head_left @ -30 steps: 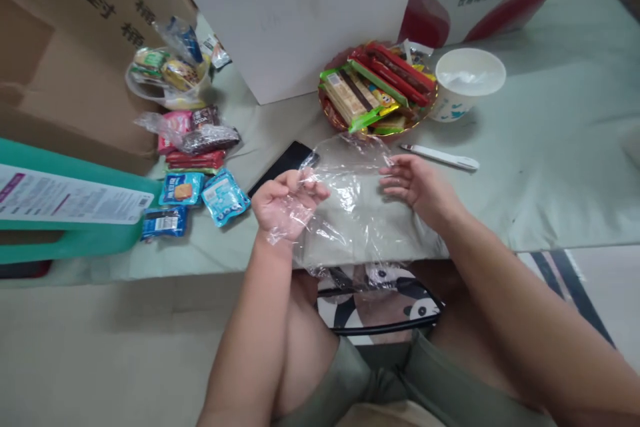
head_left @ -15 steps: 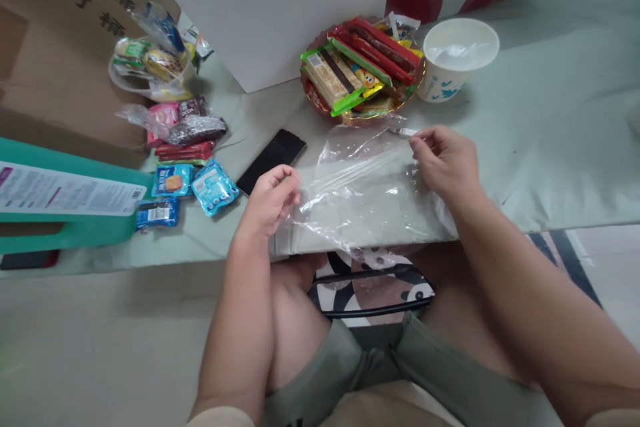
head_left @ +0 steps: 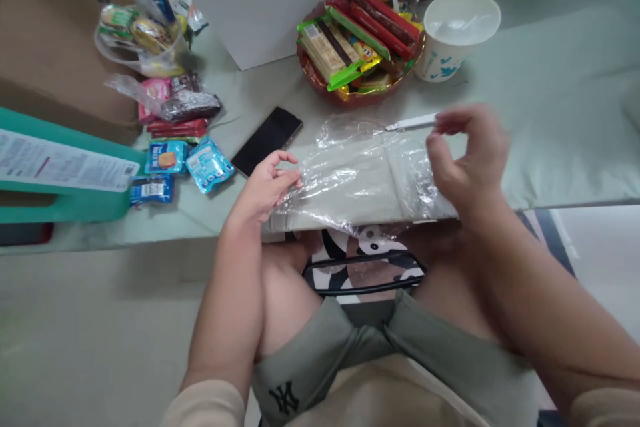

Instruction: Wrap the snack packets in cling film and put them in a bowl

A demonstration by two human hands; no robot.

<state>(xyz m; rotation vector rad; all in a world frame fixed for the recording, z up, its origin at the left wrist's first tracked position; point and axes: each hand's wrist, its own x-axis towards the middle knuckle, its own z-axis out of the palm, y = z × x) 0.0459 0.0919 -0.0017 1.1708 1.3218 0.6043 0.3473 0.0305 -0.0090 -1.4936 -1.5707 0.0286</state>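
A crinkled clear plastic bag (head_left: 350, 173) lies spread at the table's front edge. My left hand (head_left: 265, 190) is at its left end, thumb and fingers closed on the edge of the film, index finger slightly raised. To the right of the bag, my right hand (head_left: 470, 163) is lifted and blurred by motion, its thumb and fingers apart with nothing seen between them. Just beyond the bag is a slim white tool (head_left: 415, 122), its right end close to my right fingertips. A dark phone (head_left: 269, 140) rests behind my left hand.
A red bowl (head_left: 325, 90) of wrapped snacks and a white paper cup (head_left: 445, 57) stand behind the bag. Snack packets (head_left: 210, 165), a clear tub (head_left: 175, 57), a green container (head_left: 100, 173) and a cardboard box (head_left: 55, 60) are at left. A white box (head_left: 280, 0) stands behind.
My right hand has let go of the bag's right side and moved right, fingers opening. The bag lies flatter. My left hand stays at its left end. The whole view has shifted slightly.
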